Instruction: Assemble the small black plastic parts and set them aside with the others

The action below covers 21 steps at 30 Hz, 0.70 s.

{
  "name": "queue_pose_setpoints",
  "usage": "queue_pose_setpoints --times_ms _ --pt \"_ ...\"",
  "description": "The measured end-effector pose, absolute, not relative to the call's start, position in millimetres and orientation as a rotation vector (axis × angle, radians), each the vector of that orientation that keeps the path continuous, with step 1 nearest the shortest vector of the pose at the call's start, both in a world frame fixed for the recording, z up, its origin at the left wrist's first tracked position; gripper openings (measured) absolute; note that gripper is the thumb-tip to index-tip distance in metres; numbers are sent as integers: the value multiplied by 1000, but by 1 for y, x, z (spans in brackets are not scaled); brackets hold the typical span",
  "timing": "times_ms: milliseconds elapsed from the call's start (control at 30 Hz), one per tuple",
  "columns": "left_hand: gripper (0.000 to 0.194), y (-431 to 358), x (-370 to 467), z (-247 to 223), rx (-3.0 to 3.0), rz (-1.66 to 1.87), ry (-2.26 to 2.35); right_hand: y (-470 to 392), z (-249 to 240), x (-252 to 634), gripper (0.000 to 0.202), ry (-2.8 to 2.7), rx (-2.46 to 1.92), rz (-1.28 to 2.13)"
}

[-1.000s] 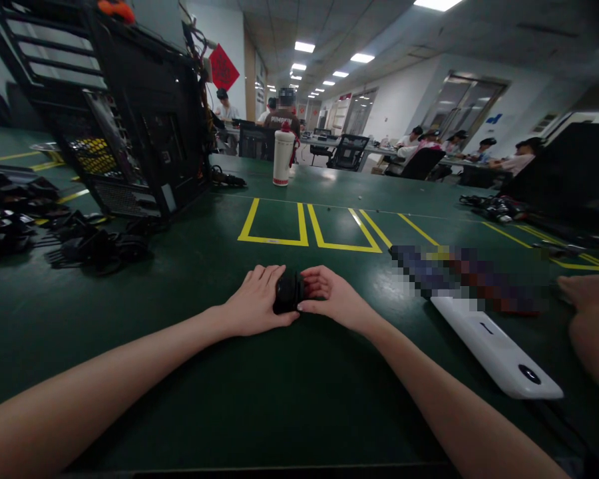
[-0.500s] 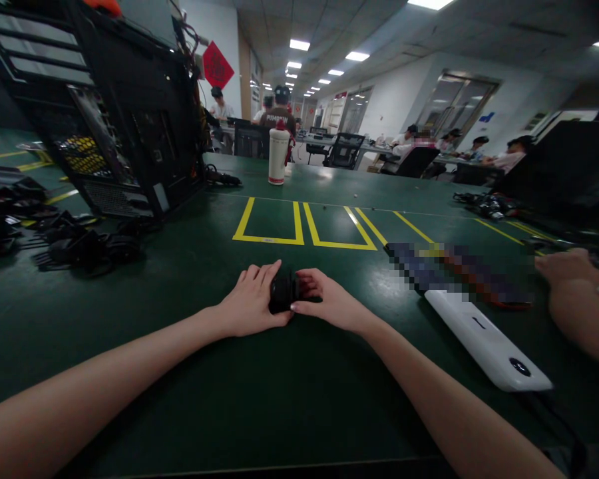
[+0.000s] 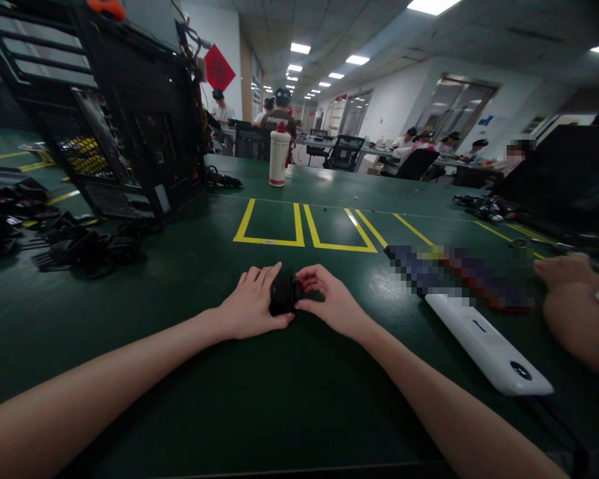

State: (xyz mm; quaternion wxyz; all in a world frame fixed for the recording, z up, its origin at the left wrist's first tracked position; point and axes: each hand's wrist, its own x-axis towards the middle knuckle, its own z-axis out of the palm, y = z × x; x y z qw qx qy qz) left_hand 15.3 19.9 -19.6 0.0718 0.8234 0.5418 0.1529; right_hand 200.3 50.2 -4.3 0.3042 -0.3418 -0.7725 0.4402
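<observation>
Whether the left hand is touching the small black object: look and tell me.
Touching. The head view shows the left hand against the left side of the small black object, fingers and thumb meeting it without a visible gap.

Office-like workroom: panel lights in rows across tiled ceiling; mesh-backed chairs, long desks with seated people beyond; white walls, metal-framed doors; green worktable in front, marked with yellow tape, black computer case and loose cables on it
</observation>
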Motion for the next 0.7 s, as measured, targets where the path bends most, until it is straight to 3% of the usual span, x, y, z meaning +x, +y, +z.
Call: queue_pose_setpoints --times_ms 233,467,700 --pt "89 19 15 -21 2494 467 1641 59 -6 204 59 -1940 -891 1502" --pt "87 18 17 -18 2501 447 1673 61 -11 203 30 -2108 -957 1425" --pt "87 17 16 -18 2508 426 1679 56 -7 202 30 -2060 -855 1373"
